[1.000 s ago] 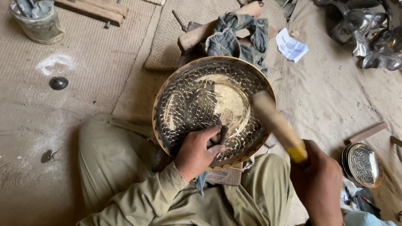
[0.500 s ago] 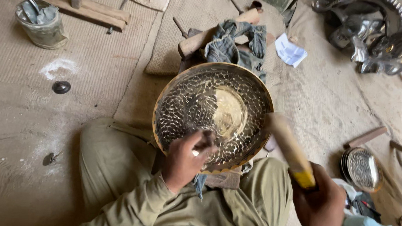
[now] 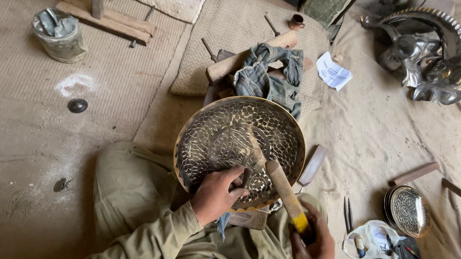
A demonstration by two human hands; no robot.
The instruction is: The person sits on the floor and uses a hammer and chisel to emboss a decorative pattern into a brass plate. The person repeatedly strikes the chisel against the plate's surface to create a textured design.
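- Your right hand (image 3: 313,249) is running off the bottom edge.
- Your left hand (image 3: 216,192) is hiding most of the punch (image 3: 246,177).
- The mallet head (image 3: 256,150) is blurring.

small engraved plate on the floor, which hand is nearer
Right. The right hand gripping the mallet is just left of the small plate; the left hand lies farther left on the big tray.

Your left hand (image 3: 216,192) pins what looks like a small chisel (image 3: 246,177) against the engraved brass plate (image 3: 239,149); your right hand (image 3: 313,249) grips a wooden mallet (image 3: 286,193) angled toward it.
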